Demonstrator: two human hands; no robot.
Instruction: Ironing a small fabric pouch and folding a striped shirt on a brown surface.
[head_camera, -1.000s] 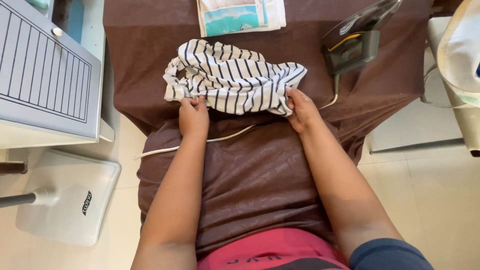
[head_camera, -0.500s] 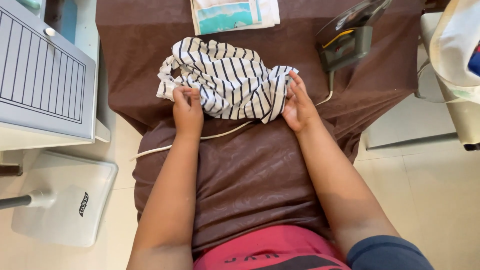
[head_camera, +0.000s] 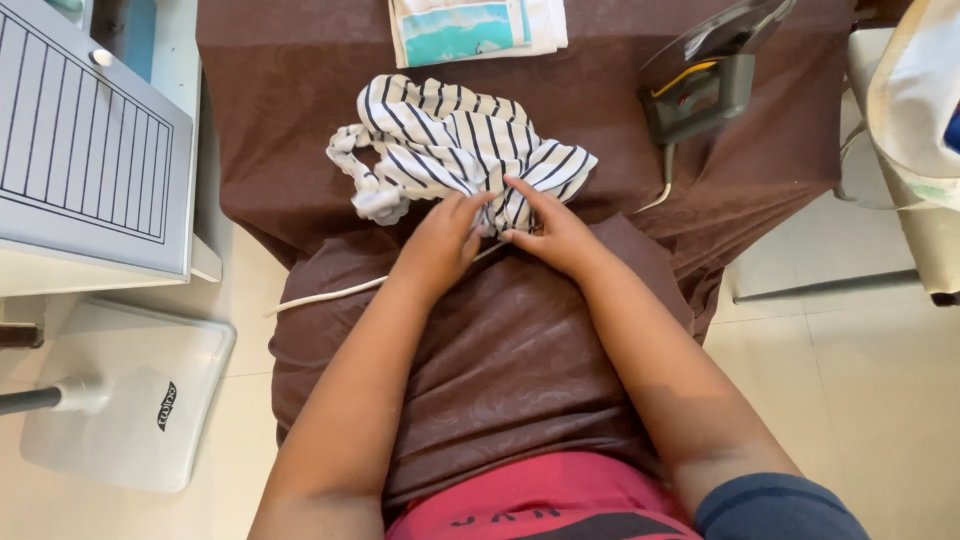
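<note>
A: Item one, the striped shirt (head_camera: 450, 150). Position and lie?

B: On the brown cloth (head_camera: 300, 100) that covers the tabletop, near its middle. Bunched, long axis running roughly side to side, slightly tilted; one end points toward the iron (head_camera: 700, 90), the other toward the white grille panel (head_camera: 85, 150).

A: Appearance?

B: White with thin dark stripes, crumpled into folds; a knotted or rolled bit hangs at the shirt's panel-side edge. Front and back cannot be told apart.

A: Hands?

B: Left hand (head_camera: 440, 245) at the shirt's near edge, fingers curled in and pinching the fabric. Right hand (head_camera: 555, 235) just beside it, fingers half-bent, thumb and forefinger nipping the same edge. The two hands nearly touch.

A: Other entries?

B: Iron, upright beyond the shirt's right end, its white cord (head_camera: 330, 293) trailing across the cloth on the near side of the shirt. Folded cloth with a blue print (head_camera: 470, 25) on the far side of the shirt.
</note>
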